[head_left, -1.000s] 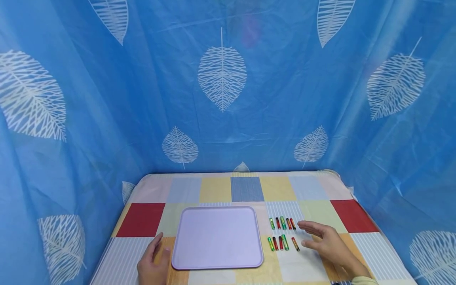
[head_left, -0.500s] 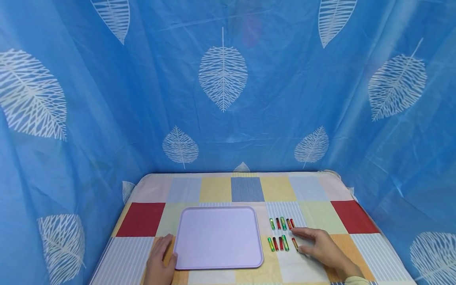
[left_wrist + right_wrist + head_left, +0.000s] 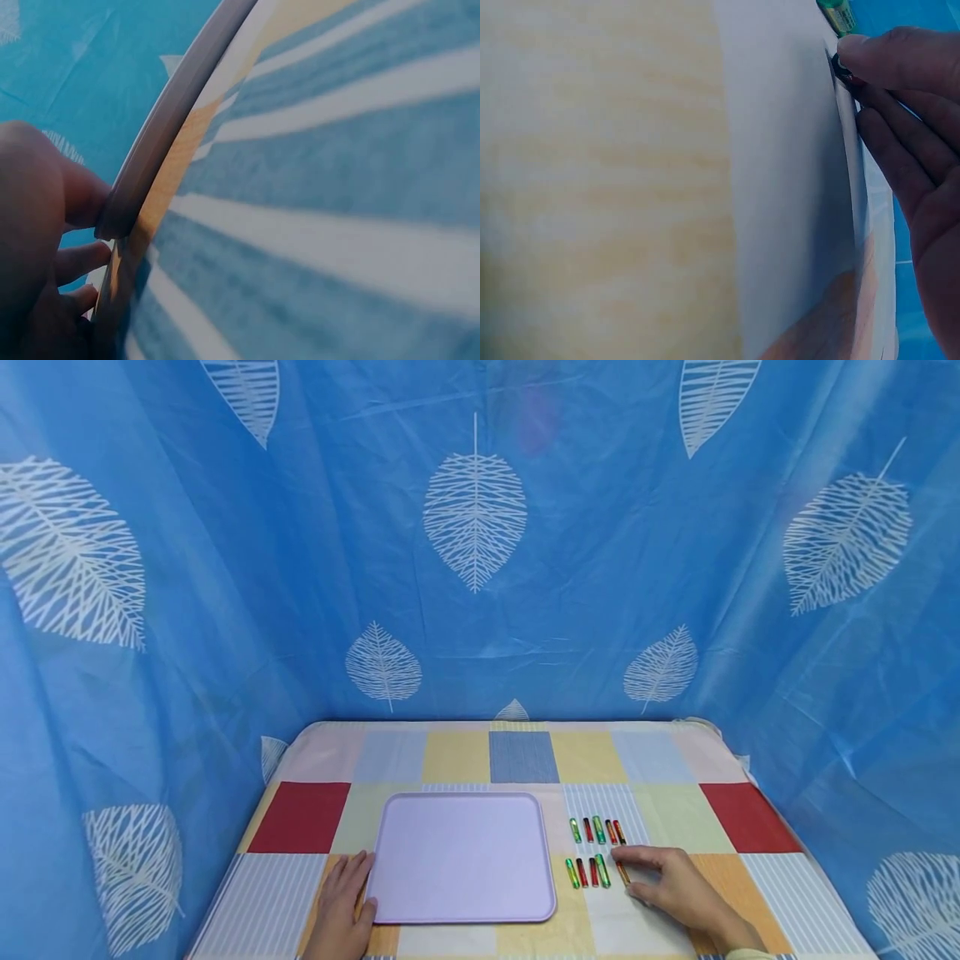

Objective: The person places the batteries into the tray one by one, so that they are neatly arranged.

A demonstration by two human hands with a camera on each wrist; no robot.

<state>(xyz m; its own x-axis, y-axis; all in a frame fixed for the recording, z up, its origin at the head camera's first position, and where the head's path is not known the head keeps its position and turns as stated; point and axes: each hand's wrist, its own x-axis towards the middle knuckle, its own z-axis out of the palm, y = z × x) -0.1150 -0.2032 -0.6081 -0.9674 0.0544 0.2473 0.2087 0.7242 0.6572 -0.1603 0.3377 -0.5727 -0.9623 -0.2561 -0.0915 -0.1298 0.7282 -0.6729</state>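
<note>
My right hand (image 3: 672, 883) is at the near row of batteries, its thumb and forefinger at the two ends of the rightmost battery (image 3: 622, 872). In the right wrist view the thumb presses on the dark end of that battery (image 3: 843, 67), with the other fingers behind it; much of it is hidden. My left hand (image 3: 341, 906) rests along the left edge of a flat lilac tray (image 3: 465, 860), its fingers extended. From the left wrist, the thumb (image 3: 82, 191) touches the tray's corner.
Right of the tray, a far row of green and red batteries (image 3: 600, 830) lies on the patchwork cloth (image 3: 525, 756). More batteries (image 3: 602, 871) stand out in the near row, left of my right hand. A blue leaf-print curtain (image 3: 585, 568) encloses the table's back and sides.
My right hand has moved left and closed its thumb and forefinger onto the rightmost near battery. My left hand has come right, against the tray's edge. The tray stays put.
</note>
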